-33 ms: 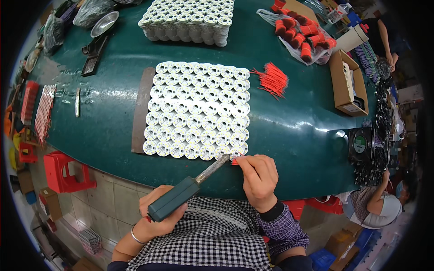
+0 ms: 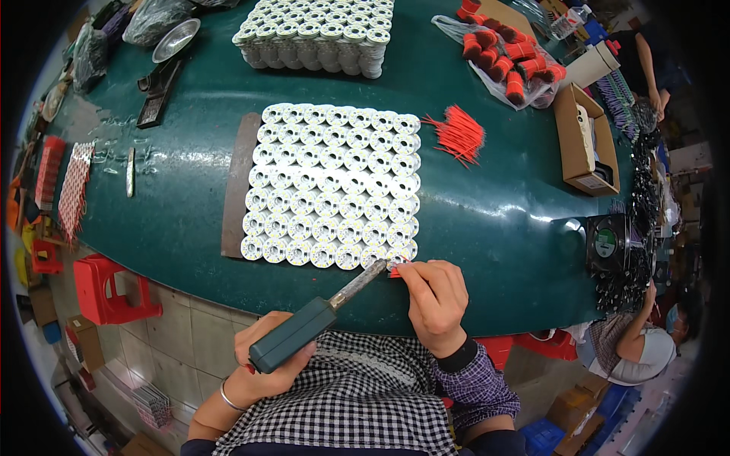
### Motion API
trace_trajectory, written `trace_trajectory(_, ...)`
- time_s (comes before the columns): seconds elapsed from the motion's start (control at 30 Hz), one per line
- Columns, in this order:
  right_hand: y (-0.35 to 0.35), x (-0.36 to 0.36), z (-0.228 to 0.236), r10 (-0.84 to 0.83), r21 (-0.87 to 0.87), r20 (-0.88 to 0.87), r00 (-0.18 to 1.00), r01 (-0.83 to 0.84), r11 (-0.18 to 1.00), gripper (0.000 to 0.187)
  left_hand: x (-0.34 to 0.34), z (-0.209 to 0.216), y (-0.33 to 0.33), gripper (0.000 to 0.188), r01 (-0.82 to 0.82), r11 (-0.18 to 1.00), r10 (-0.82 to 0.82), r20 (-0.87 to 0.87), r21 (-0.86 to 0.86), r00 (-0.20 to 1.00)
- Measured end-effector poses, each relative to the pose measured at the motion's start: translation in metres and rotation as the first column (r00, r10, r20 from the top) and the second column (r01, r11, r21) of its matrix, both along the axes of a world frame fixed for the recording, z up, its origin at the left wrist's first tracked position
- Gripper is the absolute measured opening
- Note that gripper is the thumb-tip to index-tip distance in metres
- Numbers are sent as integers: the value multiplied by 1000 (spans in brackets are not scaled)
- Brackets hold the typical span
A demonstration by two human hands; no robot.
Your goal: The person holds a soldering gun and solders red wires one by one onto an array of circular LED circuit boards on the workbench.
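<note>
My left hand (image 2: 268, 380) is wrapped round the green handle of a soldering iron (image 2: 295, 333). The iron's metal tip slants up to the near right corner of a grid of white ring-shaped LED boards (image 2: 325, 228). At that same corner, my right hand (image 2: 439, 305) pinches a short red wire (image 2: 395, 274) between thumb and forefinger. The wire's end touches or lies right beside the corner board; the exact contact is too small to tell. Beside the grid's upper right edge lies a loose bunch of red wires (image 2: 461, 137).
Farther back stands a stack of similar boards (image 2: 310, 53). A plastic bag of red wire bundles (image 2: 508, 57) and a cardboard box (image 2: 582, 144) are at right. A brown strip (image 2: 237, 190) lies along the grid's left side. A red stool (image 2: 106, 292) stands left; other people are at right.
</note>
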State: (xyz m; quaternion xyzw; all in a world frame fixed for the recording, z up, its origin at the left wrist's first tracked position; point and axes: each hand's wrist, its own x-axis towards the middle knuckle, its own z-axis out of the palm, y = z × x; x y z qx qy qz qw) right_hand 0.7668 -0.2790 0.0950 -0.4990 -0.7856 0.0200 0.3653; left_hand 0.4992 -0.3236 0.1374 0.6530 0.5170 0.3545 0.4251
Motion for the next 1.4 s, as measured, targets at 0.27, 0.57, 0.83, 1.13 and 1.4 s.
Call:
trace_trajectory(0.27,0,0,0,11,-4,12,1000,-11,1000,29,-1,0,1,21,27,1000,-28,-22,-6,999)
trace_trajectory(0.57,0,0,0,3,-3,17,1000,-3,1000,30,-13,-8,-12,23,-13,1000,13,-24,-26,1000)
trace_trajectory(0.83,1,1,8,-5,-17,-13,1000,5,1000,31,-17,-8,-12,29,-46,999,45,-18,-13,999)
trace_trajectory(1.13,22,2,27,-34,-75,-90,995,27,997,31,-10,-6,-4,31,-95,981,95,-9,-167,995)
trace_trajectory(1.4,28,1,16,-18,-120,-76,997,8,993,28,0,0,13,27,-56,991,57,5,-125,998)
